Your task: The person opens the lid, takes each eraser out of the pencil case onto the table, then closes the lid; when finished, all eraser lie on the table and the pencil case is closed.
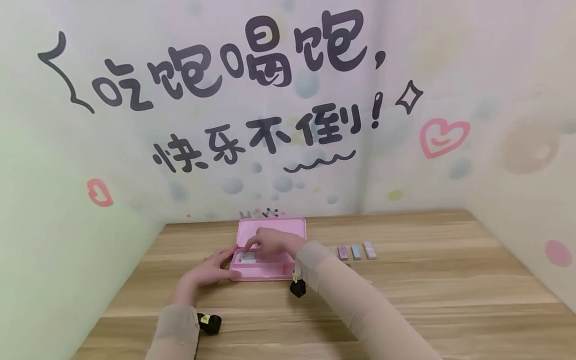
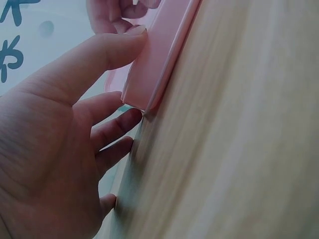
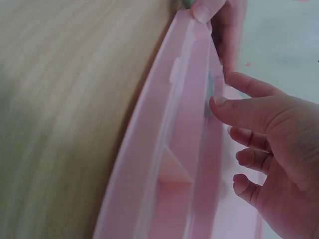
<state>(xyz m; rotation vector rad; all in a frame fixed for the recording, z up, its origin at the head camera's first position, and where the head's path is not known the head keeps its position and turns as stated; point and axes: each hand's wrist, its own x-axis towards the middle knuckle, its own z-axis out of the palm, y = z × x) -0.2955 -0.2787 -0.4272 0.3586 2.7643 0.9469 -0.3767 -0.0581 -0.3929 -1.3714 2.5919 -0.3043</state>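
Note:
A pink pencil case [image 1: 261, 272] lies on the table with its lid [image 1: 274, 224] raised at the back. My left hand [image 1: 209, 270] holds its left end, the thumb over the front corner and the fingers against the end. Over the rear compartment is my right hand [image 1: 272, 242], index finger reaching down to small grey-white blocks [image 1: 248, 257] at the left. In the right wrist view the thumb tip meets a grey block [image 3: 209, 94], while the other fingers are loosely bent. A divider [image 3: 174, 167] crosses the front compartment.
To the right of the case, small blocks stand in a row: purple [image 1: 343, 252], blue [image 1: 356, 252] and pale lilac [image 1: 370, 250]. My right forearm hides part of that row. A printed wall [image 1: 315, 190] rises behind the wooden table [image 1: 450, 280].

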